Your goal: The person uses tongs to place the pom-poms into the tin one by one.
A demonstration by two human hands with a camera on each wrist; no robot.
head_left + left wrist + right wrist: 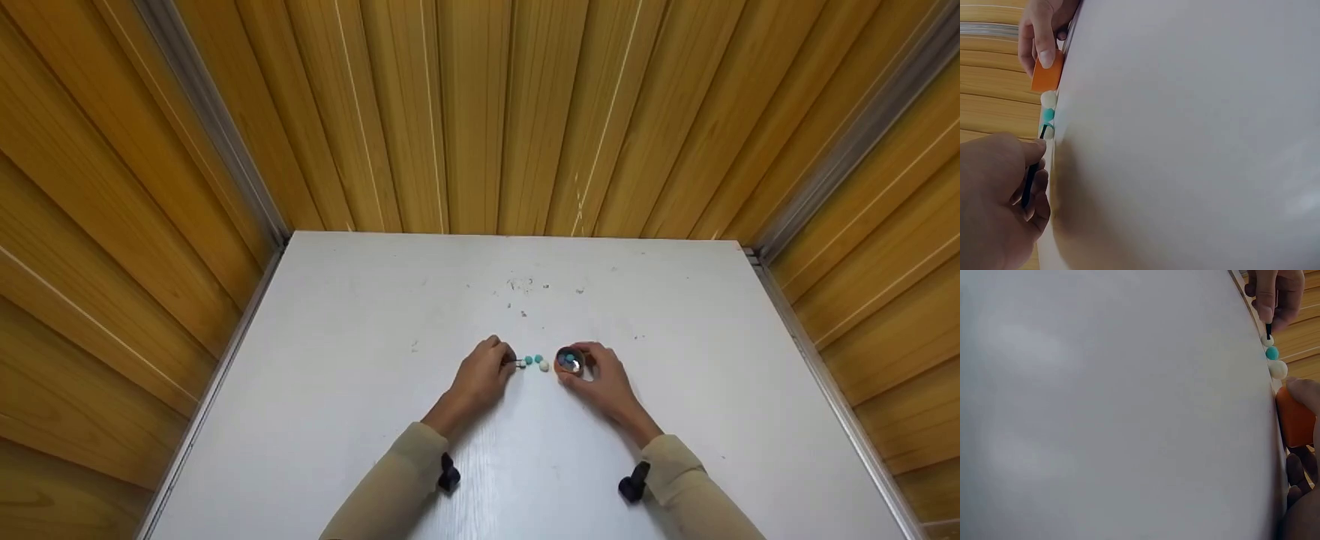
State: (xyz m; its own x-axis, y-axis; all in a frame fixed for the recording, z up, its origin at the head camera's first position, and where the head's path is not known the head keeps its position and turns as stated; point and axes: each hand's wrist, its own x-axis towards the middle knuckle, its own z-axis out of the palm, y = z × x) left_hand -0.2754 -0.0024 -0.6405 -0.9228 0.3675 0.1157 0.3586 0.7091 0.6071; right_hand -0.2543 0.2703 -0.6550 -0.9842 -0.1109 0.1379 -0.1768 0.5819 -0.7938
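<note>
My left hand (482, 370) pinches a thin black stick-like tool (1030, 180) between thumb and fingers. Its tip reaches a small pale ball (1267, 340) at the near end of a short row on the table. Beyond that ball lie teal balls (529, 360) and a larger cream ball (1278, 370). At the row's other end, my right hand (606, 381) grips a small orange cup (1047, 73), thumb on one side and fingers on the other. The head view looks into the cup's mouth, where bluish balls (570, 358) show. Whether the tool has one prong or two is unclear.
Everything rests on a white table (360, 300) with dark scuff marks (520, 285) farther back. Wood-look panels (472, 112) with metal edge rails (217, 112) enclose its back and sides. A dark strap end hangs at each sleeve cuff (424, 446).
</note>
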